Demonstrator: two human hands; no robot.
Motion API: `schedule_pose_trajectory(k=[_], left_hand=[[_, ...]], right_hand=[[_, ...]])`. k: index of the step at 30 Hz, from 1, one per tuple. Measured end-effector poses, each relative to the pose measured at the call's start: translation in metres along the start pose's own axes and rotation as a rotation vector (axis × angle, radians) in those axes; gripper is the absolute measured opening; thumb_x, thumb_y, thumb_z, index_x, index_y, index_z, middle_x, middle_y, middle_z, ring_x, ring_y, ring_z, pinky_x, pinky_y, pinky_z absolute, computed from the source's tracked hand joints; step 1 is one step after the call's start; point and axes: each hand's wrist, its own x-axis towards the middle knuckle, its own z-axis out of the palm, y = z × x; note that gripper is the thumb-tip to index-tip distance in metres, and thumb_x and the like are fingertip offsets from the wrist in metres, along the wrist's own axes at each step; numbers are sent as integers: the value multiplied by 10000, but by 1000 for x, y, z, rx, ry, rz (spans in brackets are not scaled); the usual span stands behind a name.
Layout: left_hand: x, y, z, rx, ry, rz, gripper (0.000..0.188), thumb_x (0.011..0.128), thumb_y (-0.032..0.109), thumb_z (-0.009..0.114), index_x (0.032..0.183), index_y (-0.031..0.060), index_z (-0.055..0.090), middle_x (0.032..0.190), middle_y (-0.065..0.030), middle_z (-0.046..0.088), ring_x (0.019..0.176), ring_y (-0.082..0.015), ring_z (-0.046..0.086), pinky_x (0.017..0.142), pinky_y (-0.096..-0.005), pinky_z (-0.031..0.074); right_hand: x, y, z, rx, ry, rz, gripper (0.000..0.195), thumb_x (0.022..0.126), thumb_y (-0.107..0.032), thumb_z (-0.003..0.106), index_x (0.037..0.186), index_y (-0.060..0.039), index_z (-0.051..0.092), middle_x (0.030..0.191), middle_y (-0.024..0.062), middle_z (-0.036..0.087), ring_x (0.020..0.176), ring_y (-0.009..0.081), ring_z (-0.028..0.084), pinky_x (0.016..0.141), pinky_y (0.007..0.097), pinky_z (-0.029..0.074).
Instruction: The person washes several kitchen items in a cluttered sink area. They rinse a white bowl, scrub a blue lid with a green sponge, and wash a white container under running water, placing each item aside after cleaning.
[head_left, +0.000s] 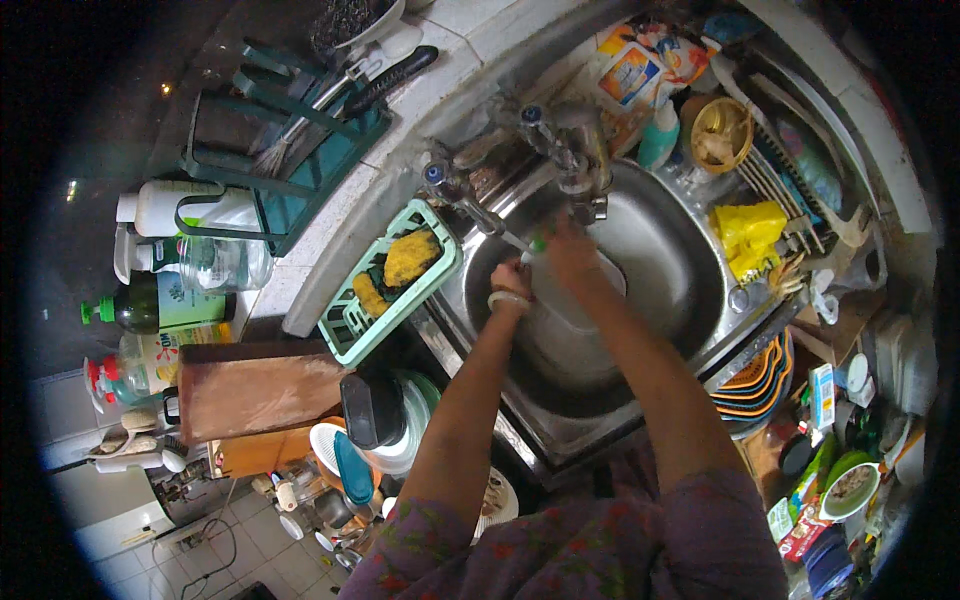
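Both hands reach into a stainless steel sink basin. My left hand, with a pale band at its wrist, is curled at the near-left edge of a translucent plastic container or lid. My right hand lies over the far part of that piece, its fingers partly hidden. A small bright green bit shows at the right fingertips; what it is cannot be made out. From the left tap a thin stream of water falls beside the hands. A second tap stands above the basin.
Left of the sink sits a mint-green plastic basket with yellow sponges. Beyond are a teal rack and several bottles. A yellow plastic bag and a tin can crowd the right rim. Stacked colanders stand lower right.
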Motion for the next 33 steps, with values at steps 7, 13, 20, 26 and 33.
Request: schedule_pose_trajectory(k=[7,13,20,26,33], left_hand=[[-2,9,2,237,26,54,204,748,223,605,891,78,633,827,-178,635,818,-369,603,716,-431,489],[-6,6,10,-15,136,-89,218,750,232,601,892,70,634,855,-189,633,826,-362,612,709,-435,494],[-54,18,36,-655,249,-662,311,753,201,606,993,6,574,959,-194,615,877,-343,609,750,-427,487],[-72,13,58,-358,450,-394,434,779,138,596,1182,42,466,1091,-192,562,977,-355,563,831,-418,460],[-14,41,-10,299,-216,297,203,824,186,562,985,64,576,1013,-195,593,952,-362,572,796,-427,473]], right_hand=[[6,8,35,-167,278,-482,207,791,-144,537,986,-100,594,1149,185,515,981,312,571,702,423,512],[17,1,6,-213,9,-17,245,765,-177,578,1002,-117,589,1066,161,561,885,294,623,685,410,519],[-38,53,-19,-204,-32,392,283,722,-279,652,955,-123,610,1014,116,599,836,268,644,701,375,526],[-50,72,-35,-175,-98,256,277,730,-316,649,925,-121,629,1046,122,566,919,275,611,757,370,507],[-19,36,-8,-438,99,-311,191,735,-154,556,894,-102,648,1054,124,541,909,288,585,716,403,498]])
